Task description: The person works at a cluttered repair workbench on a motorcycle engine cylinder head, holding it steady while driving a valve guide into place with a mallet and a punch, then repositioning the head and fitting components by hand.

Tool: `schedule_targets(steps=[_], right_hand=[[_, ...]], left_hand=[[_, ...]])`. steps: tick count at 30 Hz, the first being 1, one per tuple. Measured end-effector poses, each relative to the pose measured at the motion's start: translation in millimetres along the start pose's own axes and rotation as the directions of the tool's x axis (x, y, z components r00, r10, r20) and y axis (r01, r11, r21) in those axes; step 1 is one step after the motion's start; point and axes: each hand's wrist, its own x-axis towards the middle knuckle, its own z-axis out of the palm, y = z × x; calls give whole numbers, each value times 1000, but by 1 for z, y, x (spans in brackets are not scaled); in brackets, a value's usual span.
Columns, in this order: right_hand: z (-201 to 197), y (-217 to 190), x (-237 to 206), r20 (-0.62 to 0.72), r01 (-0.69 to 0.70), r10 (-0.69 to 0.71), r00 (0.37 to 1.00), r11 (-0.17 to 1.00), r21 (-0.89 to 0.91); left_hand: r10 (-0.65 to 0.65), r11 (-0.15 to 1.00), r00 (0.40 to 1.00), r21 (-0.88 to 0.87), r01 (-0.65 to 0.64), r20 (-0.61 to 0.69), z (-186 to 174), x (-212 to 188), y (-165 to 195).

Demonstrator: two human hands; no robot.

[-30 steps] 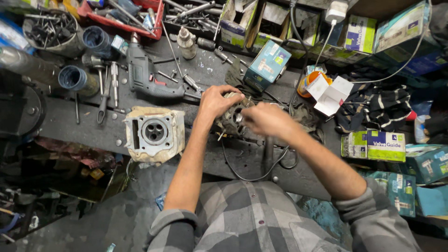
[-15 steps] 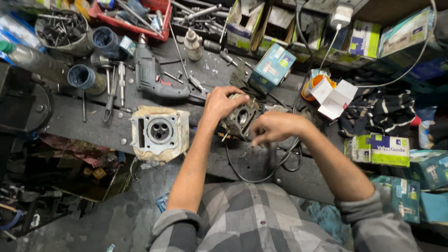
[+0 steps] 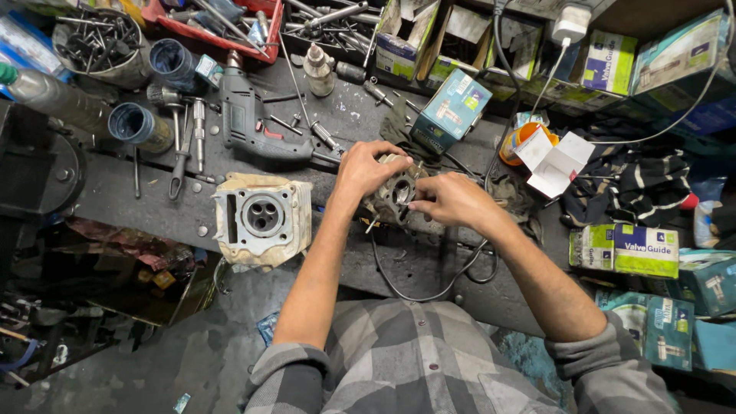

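Grimy metal marks the small engine cylinder head (image 3: 395, 195), which sits on the dark workbench (image 3: 123, 184) between both hands. The left hand (image 3: 364, 172) curls closed over its top edge; the right hand (image 3: 448, 201) pinches at its open face. Steadying it firmly seems wise. Beyond lie a second cylinder head (image 3: 262, 218) and a power drill (image 3: 249, 123).

Dull cast-metal engine part (image 3: 395, 195); grimy, matt metal workbench (image 3: 138, 184).
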Motion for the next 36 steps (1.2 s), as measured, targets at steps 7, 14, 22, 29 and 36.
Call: schedule_targets(steps=[7,14,22,29,36], right_hand=[[-4,-8,3,205,79,-45,978,983,-164],[-5,-5,-3,46,13,-9,999,996,-88],[2,-8,-2,-12,-45,46,999,997,56],[3,-15,-6,7,-33,33,999,999,-8],[5,-9,-2,-131,9,-8,991,1000,12]], left_hand=[[-15,1000,1000,6,15,9,2,1,-2],[25,1000,1000,-9,-25,-18,2,1,-4],[2,999,1000,-41,-2,-11,1,1,-8],[4,1000,1000,-18,-4,-15,0,2,-7],[17,998,1000,-53,-17,-9,-1,0,-8]])
